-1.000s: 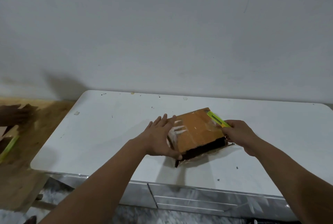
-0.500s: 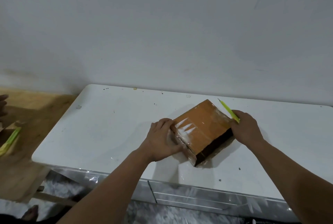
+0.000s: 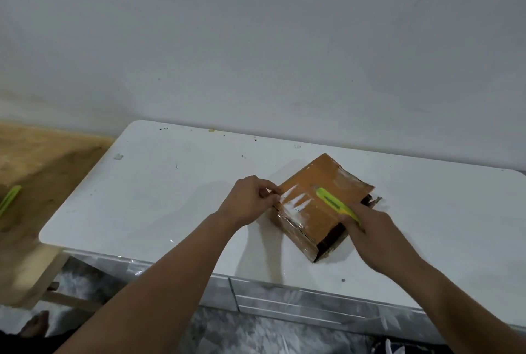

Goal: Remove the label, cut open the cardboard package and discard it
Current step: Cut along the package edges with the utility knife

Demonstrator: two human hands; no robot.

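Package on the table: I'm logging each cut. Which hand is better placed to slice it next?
Right. The right hand grips the green cutter over the package; the left hand pinches its edge.

1. The cardboard package (image 3: 318,205) is lying on the table (image 3: 170,197), right of its middle
2. The left hand (image 3: 250,202) is touching the package's left corner
3. The right hand (image 3: 367,225) is sitting at its right side, holding the cutter (image 3: 333,203) over its top

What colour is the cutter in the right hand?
Bright yellow-green; the cutter shows clearly in the head view, held over the cardboard package.
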